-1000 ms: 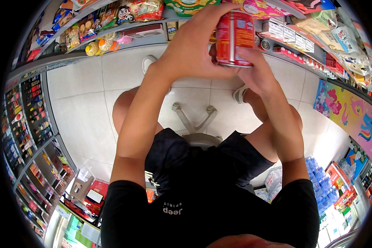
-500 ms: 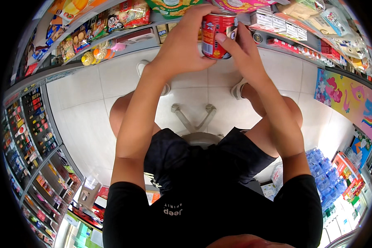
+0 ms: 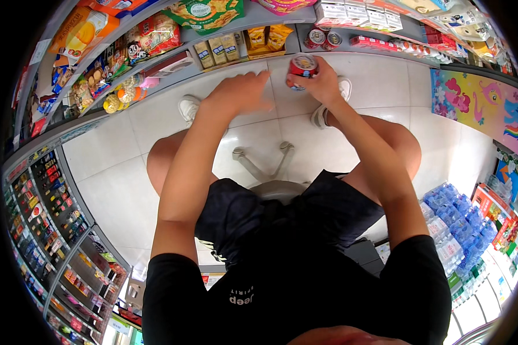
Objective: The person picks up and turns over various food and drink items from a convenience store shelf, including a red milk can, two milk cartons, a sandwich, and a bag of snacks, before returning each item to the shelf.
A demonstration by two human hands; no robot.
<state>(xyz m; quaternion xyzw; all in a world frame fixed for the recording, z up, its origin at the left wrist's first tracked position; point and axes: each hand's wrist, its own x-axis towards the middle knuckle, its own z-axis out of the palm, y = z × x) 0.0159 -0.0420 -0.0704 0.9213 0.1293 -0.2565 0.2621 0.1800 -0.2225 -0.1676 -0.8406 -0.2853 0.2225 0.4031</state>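
Observation:
A red can (image 3: pixel 303 66) with a silvery lid is in my right hand (image 3: pixel 324 85), whose thumb and fingers wrap its side. The can is tilted with its top turned up toward me, just in front of the low shelf. To the left of it my left hand (image 3: pixel 236 95) is apart from the can, fingers stretched out and slightly blurred, with nothing in them. On the shelf just beyond, a red can with a ring-pull lid (image 3: pixel 315 38) stands beside another such can (image 3: pixel 333 39).
Left of the shelf cans are a carton of yellow packets (image 3: pixel 269 41) and some slim beige packs (image 3: pixel 217 50). White boxes (image 3: pixel 360 15) line the level above. Bottled-water packs (image 3: pixel 460 224) stand at my right. A wheeled stool base (image 3: pixel 265 164) sits between my legs.
My left hand has let go of the can and moved left. My right hand has lowered the can, tilting its lid toward me. The view has shifted, showing the shelf cans and yellow packets.

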